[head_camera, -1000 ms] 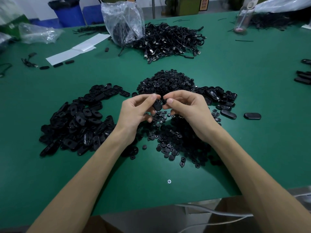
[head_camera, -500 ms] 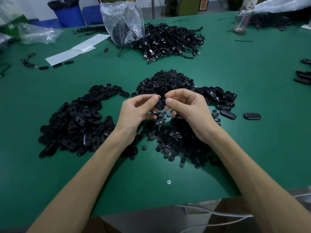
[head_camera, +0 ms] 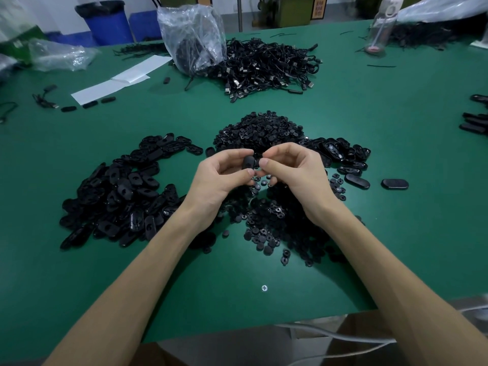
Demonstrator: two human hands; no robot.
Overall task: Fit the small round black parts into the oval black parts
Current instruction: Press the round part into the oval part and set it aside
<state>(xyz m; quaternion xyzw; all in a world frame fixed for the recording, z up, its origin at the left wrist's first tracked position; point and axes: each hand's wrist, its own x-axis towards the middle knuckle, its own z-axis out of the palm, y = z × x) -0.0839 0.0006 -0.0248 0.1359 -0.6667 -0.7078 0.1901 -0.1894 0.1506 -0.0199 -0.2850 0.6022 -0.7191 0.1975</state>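
Note:
My left hand (head_camera: 220, 178) and my right hand (head_camera: 295, 173) meet above the green table, fingertips together. Between them sits one oval black part (head_camera: 248, 163), pinched by my left thumb and fingers. My right thumb and forefinger pinch at its right end; any small round part there is hidden. A heap of oval black parts (head_camera: 124, 191) lies left of my left forearm. Small round black parts (head_camera: 272, 228) are strewn under and in front of my hands, with a taller mound (head_camera: 258, 130) behind them. More oval parts (head_camera: 340, 154) lie at the right.
Two oval parts (head_camera: 394, 184) lie singly right of my right hand. A pile of black cables (head_camera: 266, 67) and a clear plastic bag (head_camera: 192, 35) stand at the back, white paper (head_camera: 118, 80) at back left. A screw head (head_camera: 264, 287) shows near the table's front edge.
The oval part has turned a little between my fingertips and my thumbs have shifted on it. Both hands stay in the same place above the round parts.

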